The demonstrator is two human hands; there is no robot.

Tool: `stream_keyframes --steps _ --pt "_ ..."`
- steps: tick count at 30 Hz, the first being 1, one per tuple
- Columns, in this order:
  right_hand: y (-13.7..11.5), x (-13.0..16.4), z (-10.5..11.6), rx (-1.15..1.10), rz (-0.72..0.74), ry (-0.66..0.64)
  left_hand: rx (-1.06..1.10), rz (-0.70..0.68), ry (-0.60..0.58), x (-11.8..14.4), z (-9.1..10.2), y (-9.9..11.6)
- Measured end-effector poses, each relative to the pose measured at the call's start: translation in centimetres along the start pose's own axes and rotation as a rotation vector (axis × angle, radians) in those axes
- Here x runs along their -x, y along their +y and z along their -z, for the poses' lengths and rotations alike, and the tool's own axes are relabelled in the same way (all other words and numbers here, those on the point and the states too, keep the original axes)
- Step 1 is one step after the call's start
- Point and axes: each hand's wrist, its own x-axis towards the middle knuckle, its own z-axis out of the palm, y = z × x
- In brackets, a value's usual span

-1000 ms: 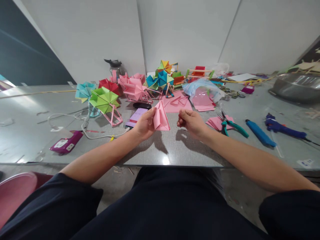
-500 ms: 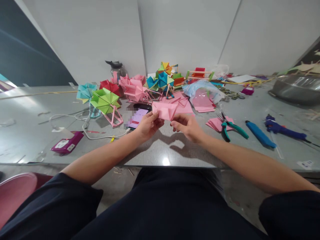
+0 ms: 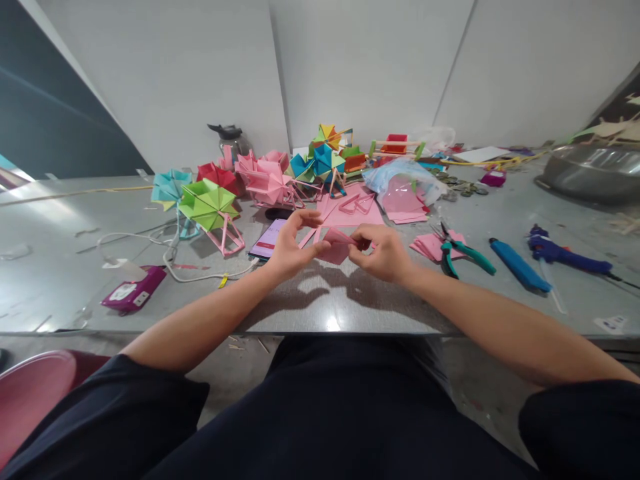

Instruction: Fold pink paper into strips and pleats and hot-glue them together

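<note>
Pinching a folded pink paper piece (image 3: 334, 247) between left hand (image 3: 289, 248) and right hand (image 3: 383, 252), both clamped on it, above the grey surface (image 3: 320, 300), green-handled pliers (image 3: 463, 252) near the right.

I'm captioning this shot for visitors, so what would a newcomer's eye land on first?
First, the two hands at the table's near edge: the left hand and right hand together pinch a folded pink paper piece. Behind them a bright cluster of paper pinwheels stands out, the green pinwheel at left most of all. To the right lie teal-handled pliers and a blue glue gun.
</note>
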Motion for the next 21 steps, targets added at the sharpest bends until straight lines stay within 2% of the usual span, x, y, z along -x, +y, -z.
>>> stream_keyframes --steps 2,4,8,13,21 --pt "0.0 0.0 0.2 0.087 0.119 -0.056 -0.105 -0.059 -0.096 0.2 0.1 0.7" --pt "-0.2 0.1 0.4 0.156 0.198 -0.097 -0.162 -0.055 -0.160 0.6 -0.3 1.1" --pt "-0.6 0.4 0.3 0.217 0.283 -0.145 -0.132 0.036 -0.169 1.5 -1.3 1.5" --pt "-0.8 0.6 0.2 0.185 0.298 -0.144 -0.061 0.088 -0.157 1.8 -1.8 1.4" --pt "-1.1 0.9 -0.3 0.101 0.257 -0.066 -0.062 -0.004 -0.117 2.0 -1.5 1.0"
